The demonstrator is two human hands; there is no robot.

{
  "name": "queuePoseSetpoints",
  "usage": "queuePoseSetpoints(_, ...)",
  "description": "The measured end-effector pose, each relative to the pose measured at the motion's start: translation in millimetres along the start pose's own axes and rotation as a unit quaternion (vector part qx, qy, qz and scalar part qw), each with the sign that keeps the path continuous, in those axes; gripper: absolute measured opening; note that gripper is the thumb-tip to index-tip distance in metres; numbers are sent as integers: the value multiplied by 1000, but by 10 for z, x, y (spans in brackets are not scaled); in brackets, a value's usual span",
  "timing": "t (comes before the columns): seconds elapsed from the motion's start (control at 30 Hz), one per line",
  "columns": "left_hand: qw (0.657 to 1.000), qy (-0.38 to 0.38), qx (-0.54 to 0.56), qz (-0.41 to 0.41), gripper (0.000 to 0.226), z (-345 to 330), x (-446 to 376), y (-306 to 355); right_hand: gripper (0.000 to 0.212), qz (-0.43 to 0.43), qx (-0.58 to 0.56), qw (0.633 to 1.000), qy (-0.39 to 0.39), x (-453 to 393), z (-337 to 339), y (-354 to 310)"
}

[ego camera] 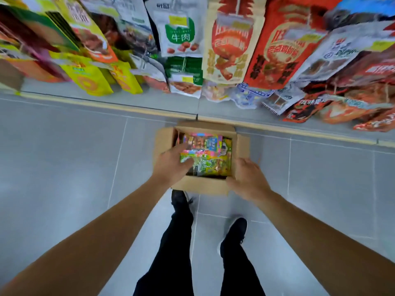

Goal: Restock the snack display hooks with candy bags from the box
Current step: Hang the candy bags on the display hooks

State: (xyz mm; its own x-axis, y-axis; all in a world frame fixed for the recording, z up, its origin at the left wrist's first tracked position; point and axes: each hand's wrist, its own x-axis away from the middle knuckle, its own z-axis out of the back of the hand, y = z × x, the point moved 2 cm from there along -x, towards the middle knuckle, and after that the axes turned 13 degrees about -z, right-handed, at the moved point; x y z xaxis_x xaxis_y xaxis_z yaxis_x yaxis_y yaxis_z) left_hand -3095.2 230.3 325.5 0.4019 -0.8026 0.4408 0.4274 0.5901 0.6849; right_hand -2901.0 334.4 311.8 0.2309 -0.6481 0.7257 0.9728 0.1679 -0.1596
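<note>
An open cardboard box sits on the grey tiled floor below the snack display. Inside lie several bright candy bags in pink, green and yellow. My left hand reaches into the box from the left, fingers resting on the top bags; whether it grips one is unclear. My right hand lies with relaxed fingers at the box's near right corner, touching the cardboard rim. Above, the display hooks hold hanging snack bags.
Rows of hanging packets fill the display across the top of the view, down to its grey base with a yellow strip. My legs in black trousers and black shoes stand just behind the box. Grey floor tiles spread left and right.
</note>
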Motion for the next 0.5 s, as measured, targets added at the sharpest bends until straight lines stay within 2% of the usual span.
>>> queuePoseSetpoints(0.23,997,-37,59,45,51,-177,-576,-850,62,-75,-54,995,-40,-680,-640,-412)
queuePoseSetpoints(0.5,984,-31,107,141,51,-793,-1143,-1771,56,-128,-123,981,-77,-1650,-1318,-398)
